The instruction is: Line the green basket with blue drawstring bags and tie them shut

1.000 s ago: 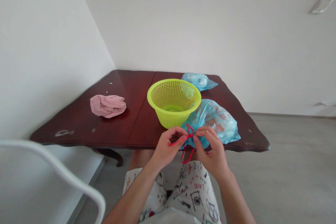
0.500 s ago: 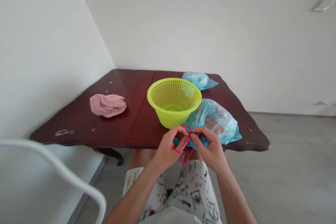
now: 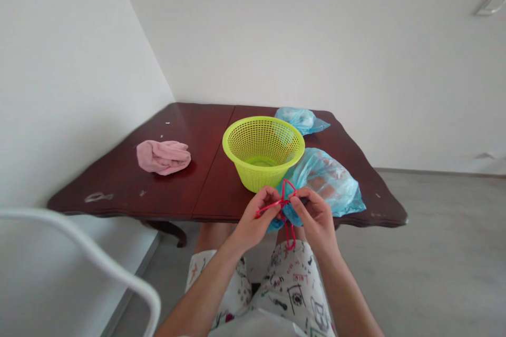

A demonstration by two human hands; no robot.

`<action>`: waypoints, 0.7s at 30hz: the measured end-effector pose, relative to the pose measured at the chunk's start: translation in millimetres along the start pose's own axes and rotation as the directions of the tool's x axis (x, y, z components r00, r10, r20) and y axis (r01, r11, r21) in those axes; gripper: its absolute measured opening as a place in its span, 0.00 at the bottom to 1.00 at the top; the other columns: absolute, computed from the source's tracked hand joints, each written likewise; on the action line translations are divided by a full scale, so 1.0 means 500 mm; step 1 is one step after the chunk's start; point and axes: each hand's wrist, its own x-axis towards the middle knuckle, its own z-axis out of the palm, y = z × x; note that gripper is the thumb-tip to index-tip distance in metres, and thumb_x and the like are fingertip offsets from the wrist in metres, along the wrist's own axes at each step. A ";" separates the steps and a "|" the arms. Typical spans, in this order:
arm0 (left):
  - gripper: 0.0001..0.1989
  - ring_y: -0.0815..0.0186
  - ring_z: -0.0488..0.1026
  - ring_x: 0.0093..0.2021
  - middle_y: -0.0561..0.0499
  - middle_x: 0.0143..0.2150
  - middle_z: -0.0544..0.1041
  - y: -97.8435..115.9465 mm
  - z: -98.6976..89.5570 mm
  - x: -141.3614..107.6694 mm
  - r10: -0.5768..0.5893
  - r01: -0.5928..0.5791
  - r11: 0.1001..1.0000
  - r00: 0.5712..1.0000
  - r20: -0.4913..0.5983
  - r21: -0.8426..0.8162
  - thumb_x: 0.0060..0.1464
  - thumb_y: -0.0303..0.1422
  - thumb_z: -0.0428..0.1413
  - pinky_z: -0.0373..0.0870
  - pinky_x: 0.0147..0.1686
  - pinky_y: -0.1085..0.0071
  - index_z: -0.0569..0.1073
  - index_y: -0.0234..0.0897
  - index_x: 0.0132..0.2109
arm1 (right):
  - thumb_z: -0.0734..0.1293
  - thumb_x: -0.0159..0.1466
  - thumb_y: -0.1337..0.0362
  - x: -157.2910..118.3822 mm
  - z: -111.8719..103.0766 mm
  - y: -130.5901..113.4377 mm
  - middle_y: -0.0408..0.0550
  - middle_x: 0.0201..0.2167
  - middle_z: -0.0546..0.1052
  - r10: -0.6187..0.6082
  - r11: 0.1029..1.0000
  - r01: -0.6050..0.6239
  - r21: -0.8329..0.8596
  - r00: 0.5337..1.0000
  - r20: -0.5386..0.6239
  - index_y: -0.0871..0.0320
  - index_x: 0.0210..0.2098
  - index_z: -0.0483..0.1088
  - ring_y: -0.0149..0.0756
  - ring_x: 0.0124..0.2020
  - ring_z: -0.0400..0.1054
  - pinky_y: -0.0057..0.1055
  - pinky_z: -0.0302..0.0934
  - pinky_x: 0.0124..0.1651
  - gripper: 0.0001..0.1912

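Note:
Between my two hands, just over the table's front edge, is a red drawstring [image 3: 291,234] in loops, one pointing up and others hanging down. My left hand [image 3: 255,219] pinches it between thumb and fingers from the left. From the right, my right hand [image 3: 315,216] pinches it too, fingertips close to the left ones. Directly behind them lies a translucent blue plastic bag [image 3: 330,181] with brownish and white contents I cannot make out. Its gathered end reaches under my hands. A yellow-green plastic basket [image 3: 256,172] stands upright beside the bag, with nothing visible inside.
The dark red wooden table [image 3: 213,195] has wavy edges and stands by the walls. A crumpled pink cloth [image 3: 163,158] lies on its left half. Another blue bag [image 3: 301,120] rests behind the basket. A white curved rail [image 3: 98,258] crosses the lower left.
The drawstring loops have shifted in my fingers: one now stands higher and the hanging loop has moved slightly right. My left hand has turned a little. Basket, bags and cloth stay put.

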 end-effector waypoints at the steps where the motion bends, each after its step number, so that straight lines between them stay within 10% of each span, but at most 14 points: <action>1: 0.22 0.65 0.78 0.41 0.51 0.43 0.79 0.005 -0.002 -0.001 0.025 -0.025 1.000 0.999 0.030 -0.001 0.68 0.51 0.75 0.78 0.45 0.69 0.78 0.40 0.50 | 0.79 0.78 0.48 -0.001 0.001 0.001 0.46 0.38 0.82 -0.019 0.999 0.019 -0.026 1.000 0.003 0.51 0.43 0.84 0.39 0.39 0.74 0.35 0.69 0.43 0.14; 5: 0.26 0.60 0.80 0.48 0.46 0.47 0.83 0.017 -0.010 0.000 0.124 -0.132 0.990 0.980 0.153 0.048 0.69 0.57 0.72 0.79 0.52 0.66 0.83 0.39 0.55 | 0.75 0.82 0.54 -0.004 0.000 -0.002 0.46 0.41 0.84 -0.118 0.981 0.127 -0.150 0.991 0.068 0.49 0.47 0.85 0.40 0.43 0.78 0.37 0.73 0.47 0.09; 15: 0.27 0.67 0.74 0.34 0.51 0.36 0.81 0.008 -0.027 0.015 0.029 -0.021 0.987 0.998 -0.053 0.158 0.65 0.57 0.76 0.73 0.37 0.71 0.83 0.36 0.42 | 0.74 0.80 0.66 0.000 -0.016 -0.018 0.49 0.49 0.86 -0.266 0.882 0.327 -0.340 0.940 0.214 0.49 0.48 0.80 0.46 0.53 0.82 0.43 0.75 0.59 0.04; 21: 0.20 0.63 0.80 0.43 0.47 0.44 0.85 0.028 -0.032 0.007 0.123 -0.147 0.963 0.985 0.117 0.227 0.68 0.49 0.76 0.79 0.48 0.67 0.84 0.36 0.47 | 0.72 0.82 0.67 0.005 -0.026 -0.032 0.49 0.48 0.85 -0.273 0.861 0.353 -0.366 0.928 0.253 0.49 0.47 0.79 0.45 0.53 0.80 0.43 0.73 0.58 0.06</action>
